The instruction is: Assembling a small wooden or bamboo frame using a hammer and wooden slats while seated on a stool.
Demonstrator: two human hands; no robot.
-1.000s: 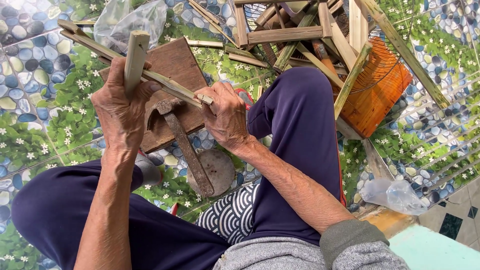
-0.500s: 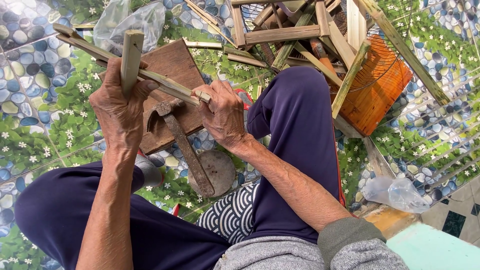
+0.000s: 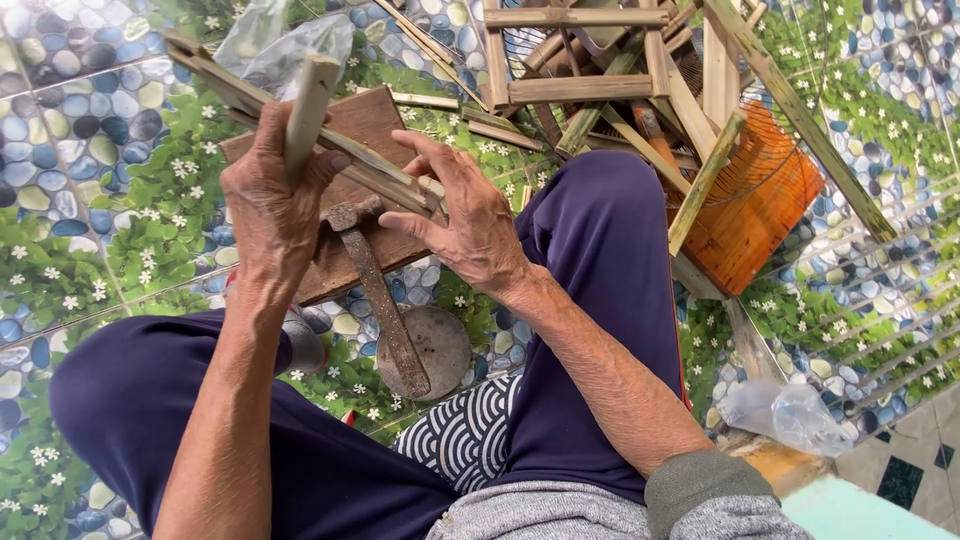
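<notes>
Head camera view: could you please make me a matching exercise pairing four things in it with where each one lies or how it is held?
Things:
1. thick bamboo stick
2. hammer
3. orange cage
4. clear plastic bag

Places:
A. on the floor beside the person's right elbow
B. gripped upright in the left hand
C. lying across the wooden board, handle toward the person
D. past the right knee, under loose bamboo slats

Pairs: 1-B, 2-C, 3-D, 4-A
</notes>
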